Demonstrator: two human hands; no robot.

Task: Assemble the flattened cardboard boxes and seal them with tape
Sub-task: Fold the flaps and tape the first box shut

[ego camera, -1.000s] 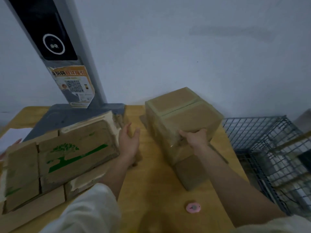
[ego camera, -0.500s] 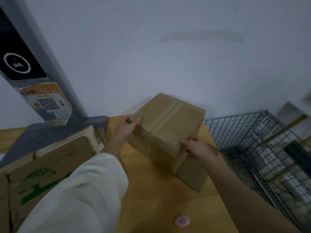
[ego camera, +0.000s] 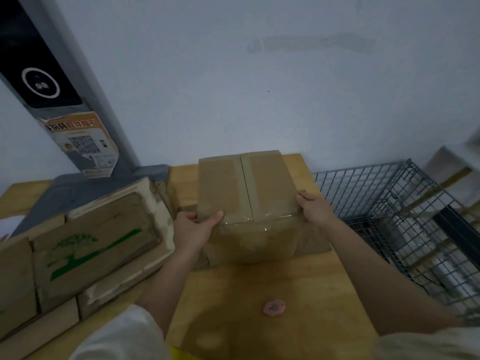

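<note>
Pale, bare wall fills the background behind a light wooden tabletop [ego camera: 272, 287]. A closed brown cardboard box [ego camera: 246, 188], its top flaps joined along the centre seam by a strip of clear glossy tape [ego camera: 246, 201], sits at the far middle of the tabletop on top of another brown cardboard piece [ego camera: 262, 242] whose near face is visible below it. The left hand [ego camera: 194, 229] grips the near left corner of the box, thumb lying on the top face and fingers curled around the side. The right hand [ego camera: 315, 210] holds the near right edge, fingers wrapped over the corner. The tape runs over the near top edge and down onto the front face.

To the left lies a stack of flattened cardboard sheets printed with a green tree motif [ego camera: 85, 250], their edges worn and pale. Behind the stack rises a grey post with a black panel bearing a white ring [ego camera: 41, 81], and below that panel an orange-and-white sticker with a QR code [ego camera: 83, 144]. A small round pink object [ego camera: 274, 307] rests on the tabletop near the person, well apart from the box. A grey wire mesh basket [ego camera: 389, 216] stands just beside the right edge of the tabletop. White sleeves [ego camera: 122, 336] cover both upper arms.
</note>
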